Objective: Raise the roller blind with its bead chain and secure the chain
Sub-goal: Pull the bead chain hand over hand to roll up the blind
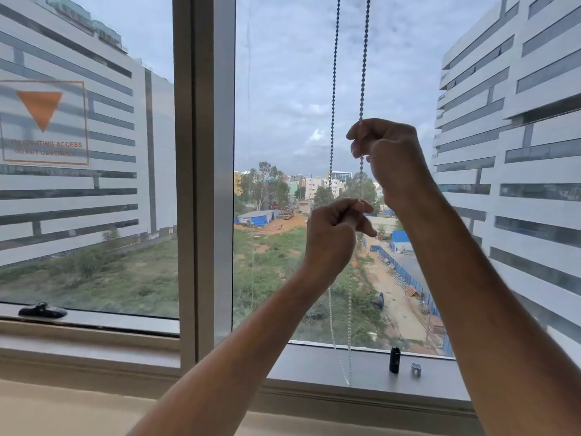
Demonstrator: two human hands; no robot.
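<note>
A bead chain (334,89) hangs as two strands from above the frame's top edge down to the window sill, in front of the right pane. My right hand (390,158) is the higher one, its fingers closed on the right strand. Below it and to the left, my left hand (334,231) pinches the same strand between thumb and fingers. The left strand hangs free past both hands. The chain's bottom loop (347,377) dangles over the sill. No blind fabric shows in view; the glass is uncovered.
A grey window mullion (204,184) stands left of the chain. On the sill (314,363) at the right stand a small black cylinder (395,360) and a small grey clip-like piece (416,368). A black window latch (42,310) lies at the left pane's bottom.
</note>
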